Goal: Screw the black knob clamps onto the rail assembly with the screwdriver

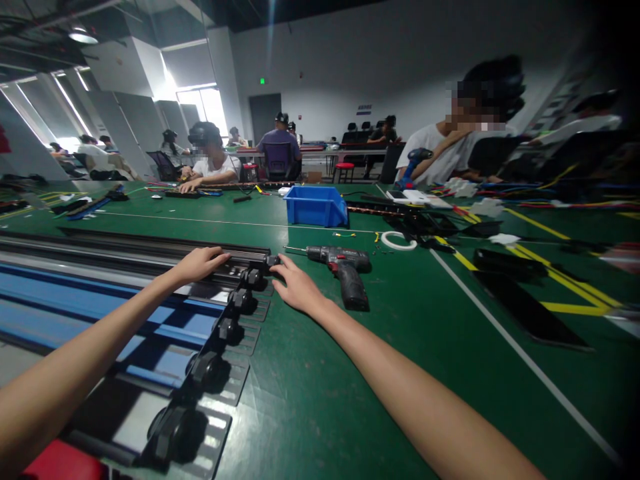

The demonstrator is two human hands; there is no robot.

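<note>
My left hand [203,264] lies over the end part of a long dark rail [245,253], fingers stretched out and resting on it. Beside the rail's tip is my right hand [297,285], its fingers apart and the fingertips at a small black end piece [273,261]; whether they press on it I cannot tell. Nearer to me lie several more long strips, some with blue faces [165,300]. Black round-bodied fittings [205,368] and slotted dark plates [235,383] sit at their ends. Just right of my right hand, a black cordless drill [350,267] rests on its side, bit pointing left.
A blue bin [316,205] stands beyond the drill on the green table [310,413]. A white ring of tape or tubing [399,241] lies to its right, near cables and dark parts. A flat black panel [530,307] lies farther right. People sit across the table.
</note>
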